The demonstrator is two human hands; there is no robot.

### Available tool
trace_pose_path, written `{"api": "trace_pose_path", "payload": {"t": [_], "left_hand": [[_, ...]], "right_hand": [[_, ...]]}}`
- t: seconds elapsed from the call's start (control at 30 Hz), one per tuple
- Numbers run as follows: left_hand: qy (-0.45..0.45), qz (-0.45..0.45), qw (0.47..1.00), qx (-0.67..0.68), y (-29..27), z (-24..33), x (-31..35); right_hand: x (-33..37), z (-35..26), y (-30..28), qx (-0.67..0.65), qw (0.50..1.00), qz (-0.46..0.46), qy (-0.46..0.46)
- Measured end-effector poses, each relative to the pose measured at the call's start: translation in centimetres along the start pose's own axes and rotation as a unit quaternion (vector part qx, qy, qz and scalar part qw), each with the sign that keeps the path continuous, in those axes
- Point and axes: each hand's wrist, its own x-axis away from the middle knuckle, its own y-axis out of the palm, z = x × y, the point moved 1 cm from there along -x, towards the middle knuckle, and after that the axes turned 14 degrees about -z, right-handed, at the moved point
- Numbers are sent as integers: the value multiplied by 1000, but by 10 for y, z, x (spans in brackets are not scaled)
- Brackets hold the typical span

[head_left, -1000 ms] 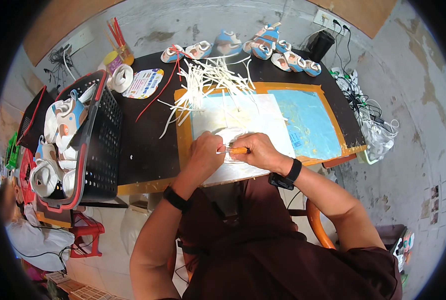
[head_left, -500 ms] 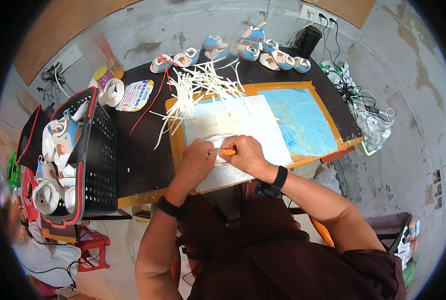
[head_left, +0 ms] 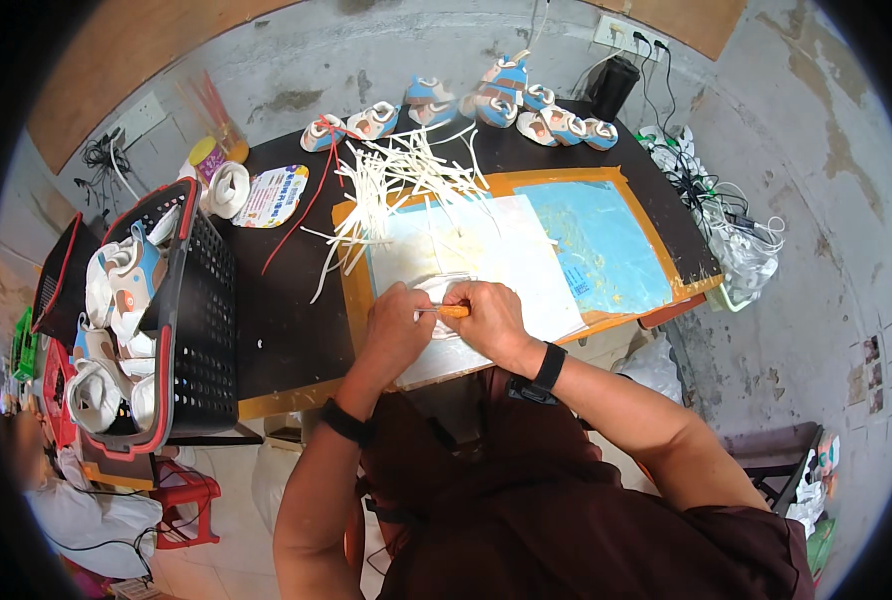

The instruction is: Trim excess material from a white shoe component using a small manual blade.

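My left hand (head_left: 398, 318) is closed on a soft white piece (head_left: 438, 328), which bulges out between both hands at the table's near edge. Its exact shape is mostly covered by my fingers. Gripped in my right hand (head_left: 496, 318) is a small tool with an orange handle (head_left: 455, 311) and a thin metal shaft, which points left across the white piece to my left fingers. Under the hands lies a white sheet (head_left: 506, 262). Just beyond it is a heap of narrow white strips (head_left: 396, 185).
A black basket (head_left: 204, 300) full of white, blue and brown shoe parts (head_left: 136, 275) stands at the left. Small shoes (head_left: 564, 125) line the table's back. A red cord (head_left: 301, 230), a printed card (head_left: 271, 196) and a blue sheet (head_left: 606, 240) lie around the work area.
Both hands stay together on the white piece with the tool between them, with only a slight shift of the hands. The view has tilted a little.
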Motion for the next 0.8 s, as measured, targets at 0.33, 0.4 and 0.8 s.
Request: {"api": "trace_pose_path", "payload": {"t": [0.33,0.4,0.8], "left_hand": [[-2,-5,1000,7,-3,-1,-1],[-3,-6,1000,-6,-6,-2,0],[-14,-102,994,32,-21,7,9]], "right_hand": [[0,3,8,7,998,57,-26],[0,1,8,-9,998,57,-33],[0,12,-4,-89,993,4,-72]]}}
